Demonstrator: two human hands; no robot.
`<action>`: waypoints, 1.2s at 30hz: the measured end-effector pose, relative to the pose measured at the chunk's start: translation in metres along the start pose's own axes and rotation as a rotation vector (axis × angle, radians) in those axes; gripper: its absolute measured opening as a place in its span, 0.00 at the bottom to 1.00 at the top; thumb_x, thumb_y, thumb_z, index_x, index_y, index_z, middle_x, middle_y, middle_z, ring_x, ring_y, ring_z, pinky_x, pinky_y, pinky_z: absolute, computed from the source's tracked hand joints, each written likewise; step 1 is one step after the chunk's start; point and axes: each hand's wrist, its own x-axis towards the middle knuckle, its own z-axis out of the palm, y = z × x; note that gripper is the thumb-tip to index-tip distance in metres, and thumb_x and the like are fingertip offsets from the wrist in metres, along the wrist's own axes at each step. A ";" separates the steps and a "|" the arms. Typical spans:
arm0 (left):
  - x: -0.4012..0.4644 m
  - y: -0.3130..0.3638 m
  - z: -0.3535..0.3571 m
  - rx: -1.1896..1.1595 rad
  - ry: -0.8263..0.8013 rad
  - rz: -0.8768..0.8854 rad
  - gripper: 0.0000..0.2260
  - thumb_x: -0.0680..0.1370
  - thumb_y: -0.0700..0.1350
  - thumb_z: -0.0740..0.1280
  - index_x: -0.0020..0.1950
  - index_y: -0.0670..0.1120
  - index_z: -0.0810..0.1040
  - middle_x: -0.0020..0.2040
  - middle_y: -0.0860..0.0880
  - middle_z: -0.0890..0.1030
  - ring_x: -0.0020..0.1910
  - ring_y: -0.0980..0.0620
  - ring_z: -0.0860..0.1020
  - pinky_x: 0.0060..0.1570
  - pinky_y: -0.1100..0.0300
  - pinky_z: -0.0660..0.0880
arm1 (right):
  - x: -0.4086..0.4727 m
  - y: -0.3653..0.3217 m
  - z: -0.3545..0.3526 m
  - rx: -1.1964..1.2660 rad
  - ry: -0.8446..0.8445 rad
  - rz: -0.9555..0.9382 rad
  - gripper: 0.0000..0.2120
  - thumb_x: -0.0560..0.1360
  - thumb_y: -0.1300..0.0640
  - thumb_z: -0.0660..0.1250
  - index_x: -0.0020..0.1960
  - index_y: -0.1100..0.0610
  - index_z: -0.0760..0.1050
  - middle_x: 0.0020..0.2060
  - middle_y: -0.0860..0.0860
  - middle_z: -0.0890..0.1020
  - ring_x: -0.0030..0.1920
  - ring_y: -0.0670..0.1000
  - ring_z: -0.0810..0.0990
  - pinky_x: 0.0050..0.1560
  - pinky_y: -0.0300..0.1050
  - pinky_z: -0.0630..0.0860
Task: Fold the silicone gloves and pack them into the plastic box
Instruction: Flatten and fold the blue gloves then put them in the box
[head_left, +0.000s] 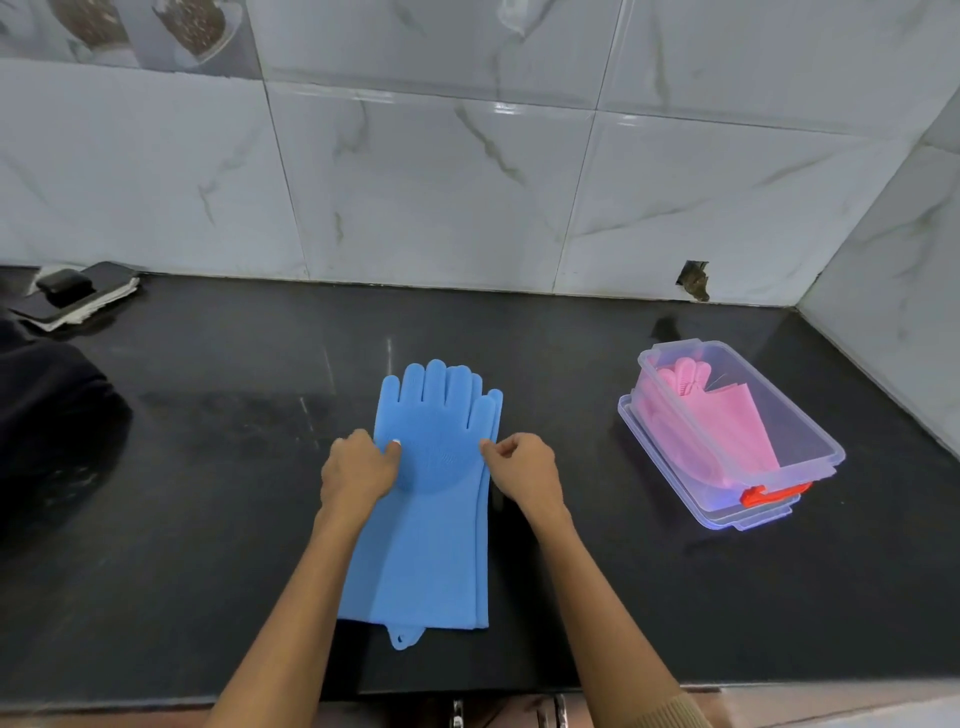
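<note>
Left hand (358, 475) curled at the left edge of the blue silicone gloves (431, 499), thumb pressing on the bristled palm, fingers pinching that edge. Right hand (522, 470) mostly closed, thumb and forefinger nipping the right edge at about the same height. Both holding, neither lifted off the counter (208, 467).

Blue gloves stacked flat at mid-counter, fingers toward the tiled wall (441, 182), cuffs toward the near edge, a small hanging tab poking out at the bottom. Not yet folded, judging by the full length lying open.

Off to the right, well apart, a clear plastic box (810, 441) sitting on what looks like its own lid, a red-orange latch (774, 496) at the near end. Pink silicone gloves (711, 415) already folded and inside. So roughly halfway: pink pair packed, blue pair left to fold and carry over; closing the box possibly after that.

Far left, a phone (78, 296) on some paper, and a dark cloth (47, 415).
</note>
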 end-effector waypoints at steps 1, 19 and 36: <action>0.003 0.001 0.001 -0.025 0.048 0.019 0.13 0.79 0.49 0.60 0.49 0.40 0.74 0.50 0.39 0.78 0.44 0.43 0.76 0.42 0.54 0.70 | 0.003 -0.004 0.002 -0.003 0.021 -0.019 0.17 0.76 0.50 0.66 0.32 0.56 0.68 0.27 0.51 0.70 0.27 0.48 0.68 0.28 0.39 0.66; 0.018 -0.008 0.015 -0.140 0.248 0.100 0.07 0.77 0.48 0.67 0.46 0.45 0.81 0.44 0.48 0.82 0.40 0.49 0.76 0.40 0.56 0.74 | 0.016 -0.007 0.004 -0.049 0.146 -0.011 0.11 0.79 0.50 0.61 0.47 0.58 0.74 0.39 0.49 0.78 0.37 0.48 0.76 0.36 0.41 0.71; -0.050 -0.023 -0.012 0.240 -0.116 0.039 0.06 0.73 0.45 0.72 0.42 0.45 0.77 0.41 0.47 0.79 0.42 0.47 0.80 0.43 0.53 0.79 | -0.076 0.001 -0.018 -0.404 -0.272 0.085 0.20 0.80 0.53 0.55 0.31 0.56 0.61 0.47 0.54 0.70 0.32 0.48 0.67 0.29 0.40 0.61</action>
